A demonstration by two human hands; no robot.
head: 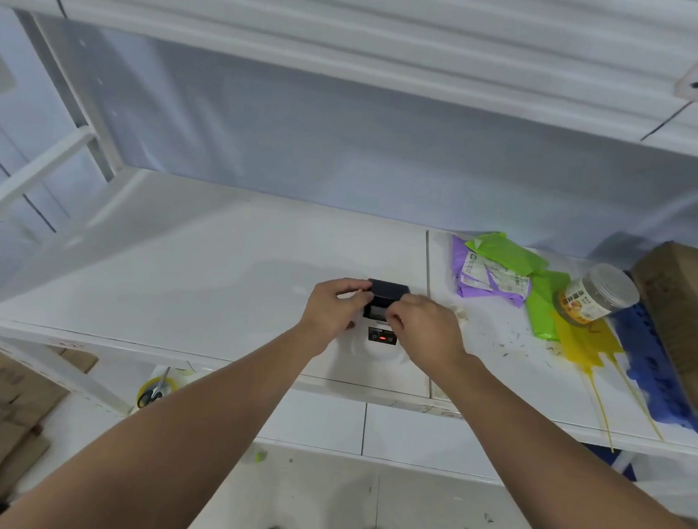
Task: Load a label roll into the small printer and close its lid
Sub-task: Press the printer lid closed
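A small white printer (376, 348) sits on the white shelf (180, 259), near its front edge. Its dark lid (388, 291) stands raised at the back, and a small panel with a red light shows on its front. My left hand (333, 311) grips the printer's left side, fingers touching the lid's left edge. My right hand (421, 326) is curled over the opening just below the lid, fingertips pinched there. No label roll is visible; the hands hide the opening.
To the right lie purple and green mailer bags (495, 271), a lidded jar (597, 296), yellow and blue bags, and a cardboard box (693, 324). A tape roll with scissors (155, 391) sits below the shelf edge. Flattened cartons lie lower left.
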